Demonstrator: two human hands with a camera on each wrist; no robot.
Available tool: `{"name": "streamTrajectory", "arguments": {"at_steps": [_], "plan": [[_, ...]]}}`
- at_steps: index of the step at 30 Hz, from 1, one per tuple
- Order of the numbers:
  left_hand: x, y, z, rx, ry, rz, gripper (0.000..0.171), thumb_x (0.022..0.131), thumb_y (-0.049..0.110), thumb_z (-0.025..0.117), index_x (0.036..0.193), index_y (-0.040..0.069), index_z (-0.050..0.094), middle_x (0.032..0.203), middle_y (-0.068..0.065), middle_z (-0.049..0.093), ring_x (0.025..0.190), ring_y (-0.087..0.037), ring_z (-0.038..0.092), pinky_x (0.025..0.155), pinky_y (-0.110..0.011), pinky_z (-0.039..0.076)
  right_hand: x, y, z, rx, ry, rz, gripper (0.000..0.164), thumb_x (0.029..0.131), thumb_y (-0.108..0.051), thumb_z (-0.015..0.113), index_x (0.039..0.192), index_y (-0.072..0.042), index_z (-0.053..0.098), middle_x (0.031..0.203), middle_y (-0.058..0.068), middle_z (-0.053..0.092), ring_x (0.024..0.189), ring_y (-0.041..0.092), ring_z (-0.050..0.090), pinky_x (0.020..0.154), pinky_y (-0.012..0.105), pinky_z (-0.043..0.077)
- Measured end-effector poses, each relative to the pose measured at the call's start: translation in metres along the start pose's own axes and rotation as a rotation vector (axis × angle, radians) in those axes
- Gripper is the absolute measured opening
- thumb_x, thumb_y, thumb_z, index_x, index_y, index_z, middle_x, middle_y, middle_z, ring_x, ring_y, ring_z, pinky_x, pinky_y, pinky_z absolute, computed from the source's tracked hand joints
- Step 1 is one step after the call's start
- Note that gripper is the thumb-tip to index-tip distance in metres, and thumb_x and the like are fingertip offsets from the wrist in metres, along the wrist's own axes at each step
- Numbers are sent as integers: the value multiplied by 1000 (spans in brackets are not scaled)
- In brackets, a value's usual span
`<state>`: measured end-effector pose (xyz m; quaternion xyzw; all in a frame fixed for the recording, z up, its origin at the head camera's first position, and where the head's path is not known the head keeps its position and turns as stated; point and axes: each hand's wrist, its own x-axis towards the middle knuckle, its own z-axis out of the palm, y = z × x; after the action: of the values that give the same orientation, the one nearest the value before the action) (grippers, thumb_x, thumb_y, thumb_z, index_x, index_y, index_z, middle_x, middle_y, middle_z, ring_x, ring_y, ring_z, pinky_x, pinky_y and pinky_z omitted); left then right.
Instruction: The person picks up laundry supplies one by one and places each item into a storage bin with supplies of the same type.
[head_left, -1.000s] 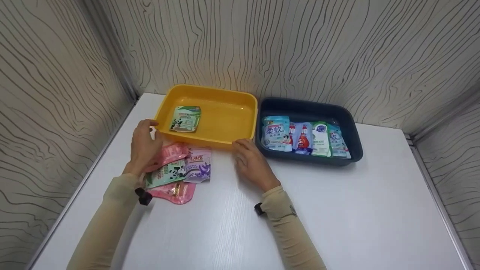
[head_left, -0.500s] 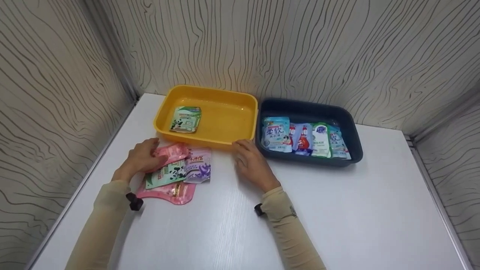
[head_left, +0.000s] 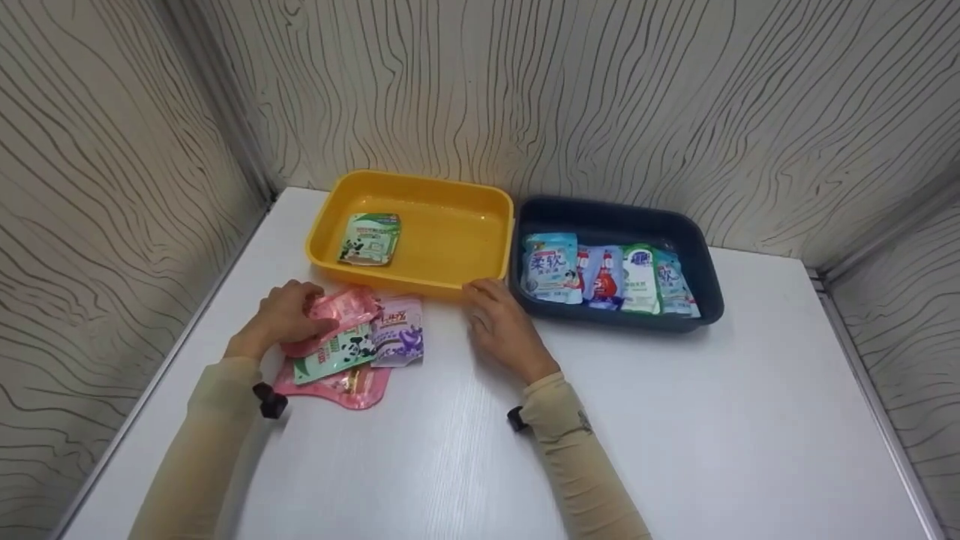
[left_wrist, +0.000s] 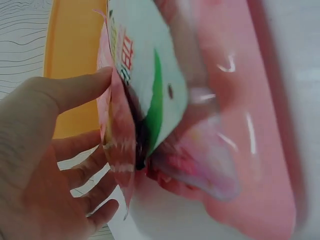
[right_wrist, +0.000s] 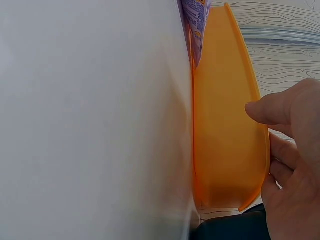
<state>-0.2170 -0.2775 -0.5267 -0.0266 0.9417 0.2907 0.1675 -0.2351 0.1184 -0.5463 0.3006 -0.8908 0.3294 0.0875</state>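
Note:
My left hand (head_left: 285, 315) pinches the top pink pouch (head_left: 346, 306) by its near edge, thumb on one face and fingers behind it in the left wrist view. Under it lie a green panda pouch (head_left: 334, 356), a purple pouch (head_left: 399, 334) and another pink pouch (head_left: 360, 386). The green pouch (left_wrist: 145, 55) stands tilted close beside the held one in the left wrist view. My right hand (head_left: 506, 330) holds the front rim of the yellow bin (right_wrist: 225, 115), thumb on its outer wall and fingers over the edge.
A green panda pouch (head_left: 370, 240) lies inside the yellow bin at the left. To the right stands a dark blue bin (head_left: 622, 210) holding several pouches (head_left: 553, 268). Patterned panels (head_left: 465, 90) rise behind the white table (head_left: 675, 427) and at both sides.
My left hand has come down from the yellow bin's left corner onto the pink pouch and lifted its near edge slightly. The right hand has stayed at the rim.

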Motion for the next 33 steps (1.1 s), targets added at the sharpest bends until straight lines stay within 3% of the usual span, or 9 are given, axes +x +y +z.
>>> {"name": "streamTrajectory", "arguments": {"at_steps": [5,9,15,23,33], "plan": [[-1,1,-2,-43,-41,-46,82,91,50,82,152,5,50,141,-18,51,127,-38,47,122,-65,39,1,-2,0,-4,-11,13,50,99,-5,73,148,-7,64,149,6,60,144,23,52,127,36,39],[-2,1,-3,-94,-63,-47,76,92,45,82,148,5,48,140,-17,54,124,-34,53,120,-59,46,1,-3,0,-2,-23,28,51,99,-6,72,149,-8,63,150,5,59,145,22,51,127,34,37],[-6,4,-8,-111,-86,-72,74,91,48,83,142,8,49,133,-15,61,114,-30,60,108,-49,58,1,-3,-1,-1,-24,29,50,100,-7,71,149,-9,63,150,4,59,145,21,51,127,33,38],[-10,1,-17,-120,-96,-76,78,89,52,84,143,7,49,132,-18,60,106,-29,63,93,-37,65,0,-2,-2,4,-14,11,49,99,-6,71,147,-8,64,149,6,60,143,23,52,127,36,39],[-22,-6,-29,-207,-45,23,64,99,38,75,147,5,49,130,-22,62,92,-24,68,82,-32,66,0,1,-1,-14,6,-41,47,99,-2,70,145,-5,65,147,9,61,141,25,54,125,37,41]]}}
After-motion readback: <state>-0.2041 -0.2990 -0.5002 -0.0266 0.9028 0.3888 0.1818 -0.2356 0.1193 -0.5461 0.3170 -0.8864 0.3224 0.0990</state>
